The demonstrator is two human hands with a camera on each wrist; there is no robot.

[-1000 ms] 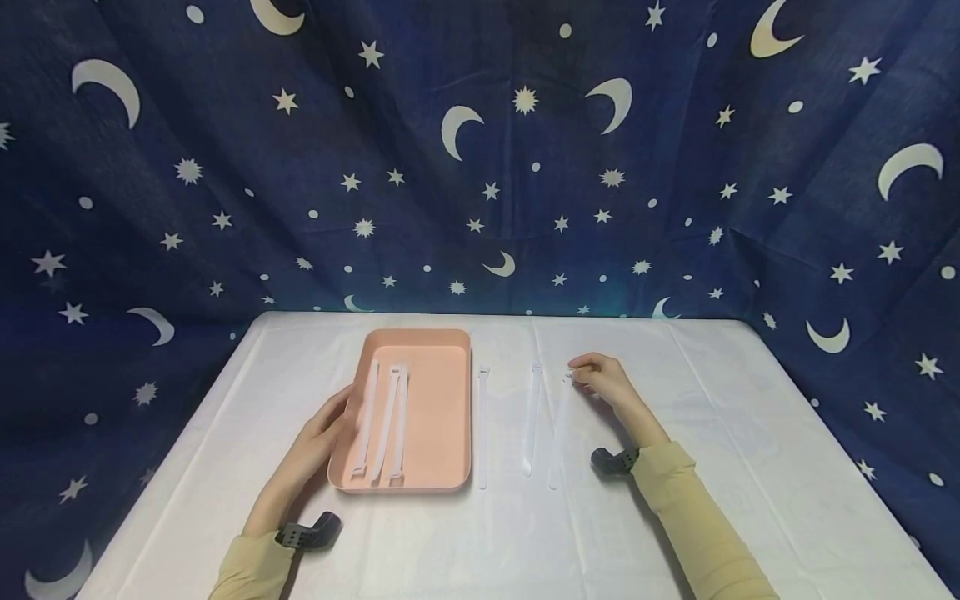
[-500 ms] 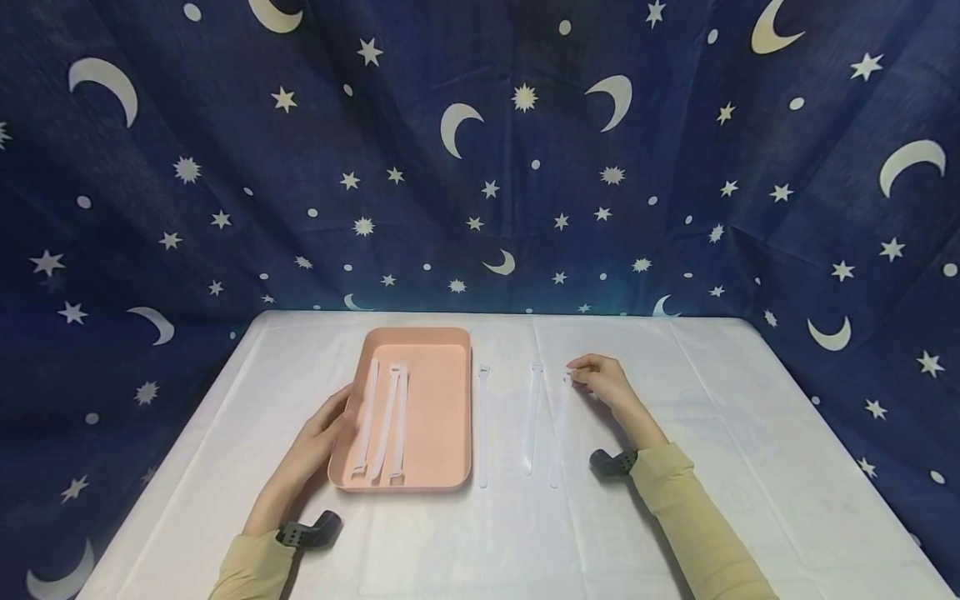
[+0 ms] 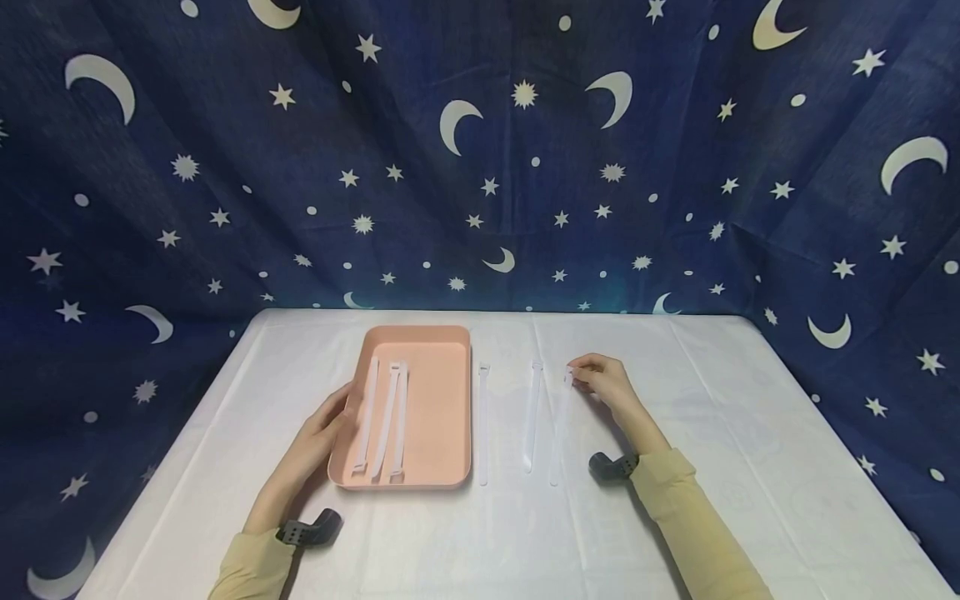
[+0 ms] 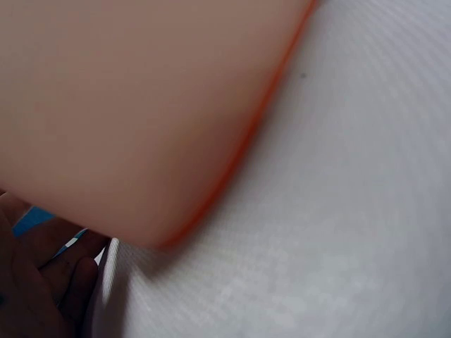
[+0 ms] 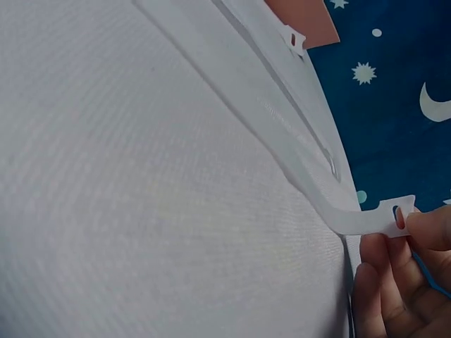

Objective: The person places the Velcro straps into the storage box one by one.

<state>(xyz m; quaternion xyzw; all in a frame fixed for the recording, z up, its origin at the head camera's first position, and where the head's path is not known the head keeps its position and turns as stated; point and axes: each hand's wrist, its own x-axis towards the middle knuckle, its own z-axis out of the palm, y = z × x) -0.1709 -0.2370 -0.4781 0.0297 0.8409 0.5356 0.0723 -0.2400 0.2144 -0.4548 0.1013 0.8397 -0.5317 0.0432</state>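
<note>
Right hand: the right hand (image 3: 603, 383) pinches, between thumb and bent fingers, the far end of a flat white strip with a slotted head (image 3: 558, 429); its remaining length slopes down to the table.
Left hand: the left hand (image 3: 318, 429) rests against the left side of the tray, with its fingers rather extended and only slightly apart (the tips are partly hidden).
Tray: a shallow pink rectangular tray with rounded corners (image 3: 442, 400) lies at left of the table's middle.
Inside the tray: three similar strips lie lengthwise in its left half, the left strip (image 3: 367, 417), the middle strip (image 3: 386, 421) and the right strip (image 3: 401, 417); only the middle one has its head at the far end.
Between tray and right hand: one strip (image 3: 483, 429) lies just beside the tray, another strip (image 3: 533, 417) nearer to the held one, both with heads far.
Behind: a dark blue curtain with pale moons and stars (image 3: 540, 192) hangs beyond the white-covered table (image 3: 480, 550).
</note>
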